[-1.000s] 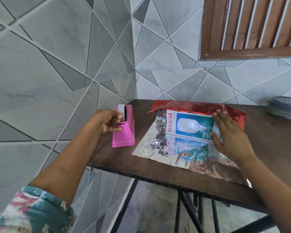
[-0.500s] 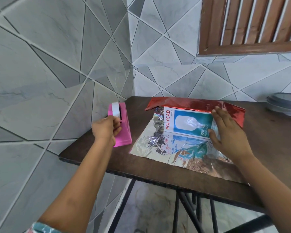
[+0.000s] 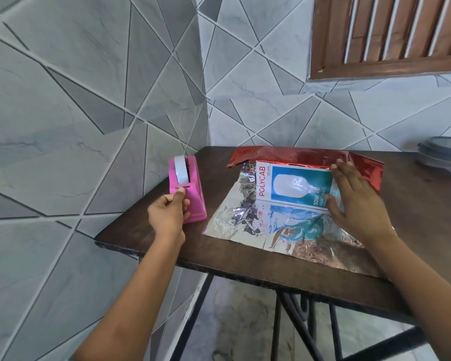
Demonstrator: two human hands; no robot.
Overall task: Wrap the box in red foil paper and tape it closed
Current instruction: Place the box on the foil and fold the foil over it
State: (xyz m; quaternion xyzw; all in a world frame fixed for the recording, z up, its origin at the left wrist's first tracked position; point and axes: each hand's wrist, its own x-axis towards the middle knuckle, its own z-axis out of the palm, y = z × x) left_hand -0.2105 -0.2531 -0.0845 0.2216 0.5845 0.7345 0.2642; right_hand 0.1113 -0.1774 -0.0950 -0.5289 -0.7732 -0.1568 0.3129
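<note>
At the near edge of the bench (image 3: 219,251), the foil paper (image 3: 258,225) lies open with its silver side up, and its front margin is not yet lifted.

Just beyond, to the left, the left hand (image 3: 168,212) has come off the top of the roll, where it sat a second ago. It is now at the near end of the pink dispenser (image 3: 197,188). Its grip is together, thumb and forefinger pinched at the cutter lip. It appears to hold the free end of the tape (image 3: 181,170), though the strip itself is too small to confirm.

The right hand (image 3: 354,201) has not moved. Its grip is apart, with straight fingers pressing down on the right end of the box (image 3: 294,186). The box lies flat, label up, on the far half of the foil. Behind it the red face of the foil stands folded up along the far long side, against the box and untaped.

Stacked grey containers (image 3: 443,157) sit at the far right of the bench.

Assessment: tape is being drawn for the first seam, and wrapping is at an early stage with nothing yet closed. The next move calls for a clean tear while the right hand keeps the box pinned.
</note>
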